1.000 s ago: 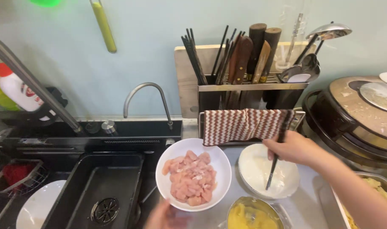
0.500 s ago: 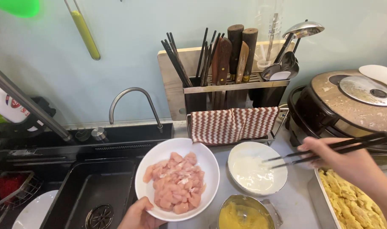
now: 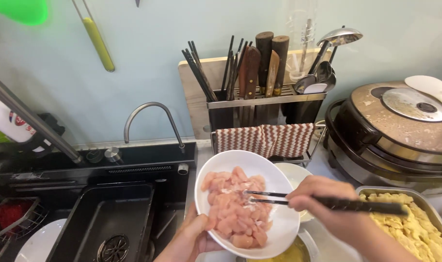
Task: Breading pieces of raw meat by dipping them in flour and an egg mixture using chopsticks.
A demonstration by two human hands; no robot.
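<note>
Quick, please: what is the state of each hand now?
Left hand: closed, holding the tilted white bowl of raw meat pieces.
Right hand: closed, holding dark chopsticks.

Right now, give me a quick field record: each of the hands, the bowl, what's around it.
left hand: holds the white bowl from below, tilted
right hand: grips dark chopsticks, tips in the raw meat pieces
right of bowl: metal tray of yellow food
left: black sink, curved tap
behind: utensil rack, striped cloth
</note>
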